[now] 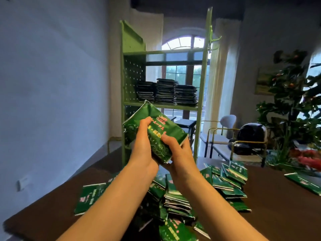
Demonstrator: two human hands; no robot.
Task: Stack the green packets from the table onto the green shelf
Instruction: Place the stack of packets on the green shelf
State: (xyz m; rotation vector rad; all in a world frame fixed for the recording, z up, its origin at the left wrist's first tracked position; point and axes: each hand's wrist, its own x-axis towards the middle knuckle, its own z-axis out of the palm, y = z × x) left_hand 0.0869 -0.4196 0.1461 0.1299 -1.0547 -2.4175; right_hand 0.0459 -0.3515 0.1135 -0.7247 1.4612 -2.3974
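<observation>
Both my hands hold up a bundle of green packets (152, 129) in front of the green shelf (200, 105). My left hand (143, 145) grips its left side, fingers curled over the top. My right hand (177, 150) grips its lower right edge with the thumb on the face. Three stacks of packets (166, 92) sit on the shelf's middle board. A heap of loose green packets (182, 193) lies on the dark table (278, 214) beneath my arms.
A white wall runs along the left. Behind the shelf are an arched window, chairs (224, 136) and a dark bag (250, 138). A leafy plant (295, 105) stands at the right. One more packet (304, 182) lies at the table's right side.
</observation>
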